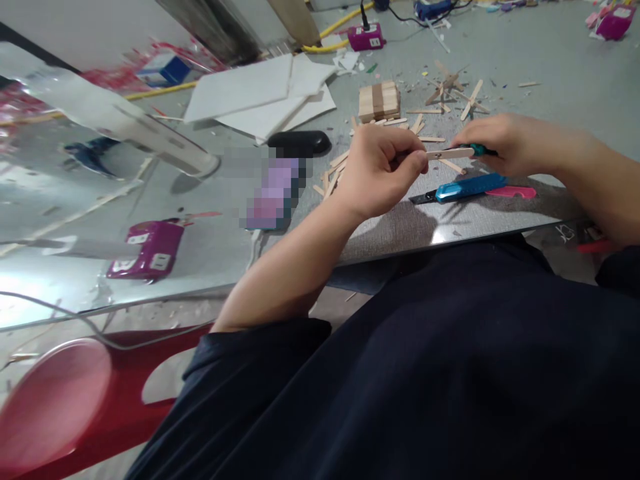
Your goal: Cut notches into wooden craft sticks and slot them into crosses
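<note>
My left hand (383, 167) is closed, pinching one end of a wooden craft stick (457, 154) between thumb and fingertips. The stick lies nearly level above the table's front edge. At its other end, my right hand (505, 143) is closed around a tool with a green-and-black handle (481, 150). The tool's working end is mostly hidden behind the stick, so its kind is unclear. Just below the hands lie a blue utility knife (470, 188) with a dark tip and a pink flat-handled piece (517, 193). Loose craft sticks (340, 160) are scattered beside and beyond my left hand.
A banded bundle of craft sticks (369, 102) sits farther back. Left of my arm are a blurred phone (274, 193), a black case (300, 142) and white boards (240, 90). A purple box (150, 250) is farther left, above a red plastic chair (115, 380).
</note>
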The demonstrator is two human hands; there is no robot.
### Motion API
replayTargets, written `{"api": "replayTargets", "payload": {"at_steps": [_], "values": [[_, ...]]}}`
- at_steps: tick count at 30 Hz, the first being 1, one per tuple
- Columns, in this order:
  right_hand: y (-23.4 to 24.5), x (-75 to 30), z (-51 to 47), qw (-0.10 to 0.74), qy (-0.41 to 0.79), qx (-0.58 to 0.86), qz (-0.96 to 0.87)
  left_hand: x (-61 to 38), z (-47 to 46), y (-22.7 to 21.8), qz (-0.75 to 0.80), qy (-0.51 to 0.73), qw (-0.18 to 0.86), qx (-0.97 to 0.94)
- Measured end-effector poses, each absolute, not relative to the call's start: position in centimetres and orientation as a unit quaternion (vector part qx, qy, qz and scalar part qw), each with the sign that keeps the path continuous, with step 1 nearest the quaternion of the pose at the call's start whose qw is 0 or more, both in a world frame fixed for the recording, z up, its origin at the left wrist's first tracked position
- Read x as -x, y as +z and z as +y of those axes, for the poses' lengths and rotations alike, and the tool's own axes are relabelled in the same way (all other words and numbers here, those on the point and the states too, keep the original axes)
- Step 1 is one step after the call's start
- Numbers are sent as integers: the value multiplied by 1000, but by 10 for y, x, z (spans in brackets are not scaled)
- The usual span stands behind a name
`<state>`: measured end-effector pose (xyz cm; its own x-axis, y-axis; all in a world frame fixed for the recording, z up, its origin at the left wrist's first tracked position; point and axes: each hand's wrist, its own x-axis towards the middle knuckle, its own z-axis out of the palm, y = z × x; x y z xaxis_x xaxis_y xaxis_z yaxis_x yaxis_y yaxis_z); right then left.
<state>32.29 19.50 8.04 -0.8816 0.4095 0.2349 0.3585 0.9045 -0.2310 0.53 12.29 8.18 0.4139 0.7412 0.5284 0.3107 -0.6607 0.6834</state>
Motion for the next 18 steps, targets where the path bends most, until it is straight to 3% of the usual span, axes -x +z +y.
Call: {"api": "replayTargets", "payload": {"at_steps": [18], "values": [[87, -319, 184, 120, 78, 265, -954, -7, 122, 86, 405, 384, 205, -804]]}}
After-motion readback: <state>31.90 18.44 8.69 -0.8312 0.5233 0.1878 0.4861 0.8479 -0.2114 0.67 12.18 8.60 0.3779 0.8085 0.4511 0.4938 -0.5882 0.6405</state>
